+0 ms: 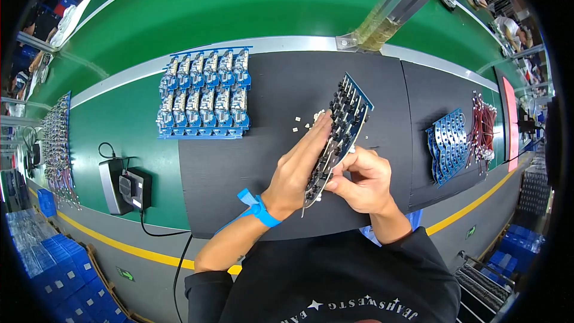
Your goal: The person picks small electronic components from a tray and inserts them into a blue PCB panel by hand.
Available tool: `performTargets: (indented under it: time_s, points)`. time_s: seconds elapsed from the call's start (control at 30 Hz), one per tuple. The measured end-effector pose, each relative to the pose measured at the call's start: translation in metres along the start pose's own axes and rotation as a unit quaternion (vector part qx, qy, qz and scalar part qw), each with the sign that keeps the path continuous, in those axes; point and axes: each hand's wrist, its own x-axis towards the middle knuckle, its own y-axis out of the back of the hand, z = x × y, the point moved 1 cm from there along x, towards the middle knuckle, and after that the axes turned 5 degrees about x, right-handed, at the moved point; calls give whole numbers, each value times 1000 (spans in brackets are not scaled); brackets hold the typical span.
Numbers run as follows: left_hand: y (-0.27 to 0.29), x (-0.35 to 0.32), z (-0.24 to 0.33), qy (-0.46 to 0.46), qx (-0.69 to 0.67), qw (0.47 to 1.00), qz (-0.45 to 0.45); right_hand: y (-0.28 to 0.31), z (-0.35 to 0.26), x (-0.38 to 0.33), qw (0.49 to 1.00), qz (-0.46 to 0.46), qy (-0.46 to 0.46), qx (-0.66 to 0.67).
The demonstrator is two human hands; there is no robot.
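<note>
I hold a blue circuit board panel (341, 125) tilted on edge above the black mat, its face crowded with dark components. My left hand (297, 170) lies along the component face with fingers stretched upward, bearing the panel. At the panel's other side my right hand (366, 180) is closed, thumb and index finger brought together close to the board. Whatever those fingertips pinch is too small to make out; specks of white show beside them. Several small white connector pieces (296, 124) lie scattered on the mat behind my left fingers. A blue strap (260, 210) circles my left wrist.
Stacked blue-and-white board panels (204, 94) stand left on the black mat (239, 185). Rightward lie blue panels (448, 146) and bundled red wires (482, 131). A black boxy device (136, 188) with a cable sits left. A metal post (394, 9) rises at the back.
</note>
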Motion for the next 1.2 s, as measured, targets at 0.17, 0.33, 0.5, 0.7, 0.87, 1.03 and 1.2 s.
performTargets:
  time_s: [0.17,0.33,0.5,0.7,0.87,1.03,1.2]
  points:
    - [0,1,-1,-17,13,1000,4,0,-3,0,1000,2,0,-14]
    - [0,0,-1,-19,2,1000,-2,-3,-8,2,998,43,-21,40]
    - [0,-1,-1,-16,-1,1000,-8,-1,-9,3,999,36,-10,20]
    - [1,-1,1,-17,-6,1000,6,-1,-7,0,1000,17,5,19]
    - [1,-3,-6,29,99,993,59,10,3,9,993,53,29,-104]
    - [-7,-17,-32,23,109,992,57,5,9,10,984,-9,-14,-175]
    - [-5,-25,-42,107,-51,989,87,-4,12,11,971,-16,-2,-241]
